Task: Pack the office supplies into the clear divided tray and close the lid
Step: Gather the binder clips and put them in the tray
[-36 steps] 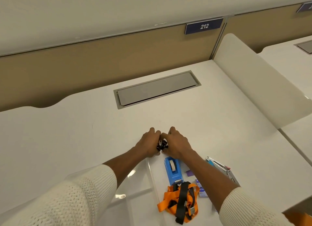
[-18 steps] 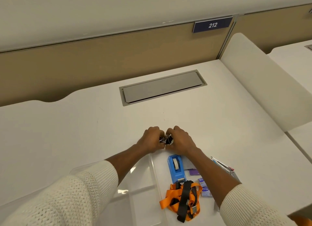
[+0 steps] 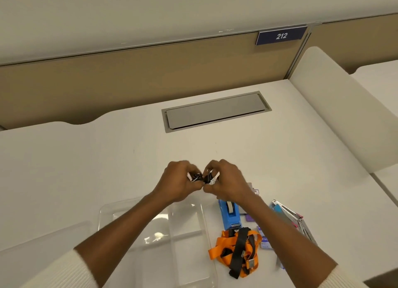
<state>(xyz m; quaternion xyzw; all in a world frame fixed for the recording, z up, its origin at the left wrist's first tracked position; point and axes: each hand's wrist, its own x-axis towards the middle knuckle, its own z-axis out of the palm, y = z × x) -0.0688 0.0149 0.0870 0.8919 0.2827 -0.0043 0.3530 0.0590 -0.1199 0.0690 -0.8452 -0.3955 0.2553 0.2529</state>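
My left hand (image 3: 176,181) and my right hand (image 3: 228,181) meet over the white desk, both closed around a small bunch of black binder clips (image 3: 202,178) held between the fingertips. The clear divided tray (image 3: 189,223) lies below my left forearm, its compartments showing nothing inside. To the right of the tray lie a blue tape dispenser (image 3: 230,215), an orange and black lanyard (image 3: 237,252), a silver stapler (image 3: 295,220) and small purple packets (image 3: 263,238), partly hidden by my right forearm.
A grey cable hatch (image 3: 215,111) is set into the desk beyond my hands. A white side divider (image 3: 336,107) rises on the right, and a tan partition (image 3: 129,77) with a 212 sign runs along the back. A clear lid (image 3: 43,242) lies left of the tray.
Both hands have lifted the clips slightly off the desk and spread their fingers a little around them. The view has shifted, so the desk items sit lower and more to the right.
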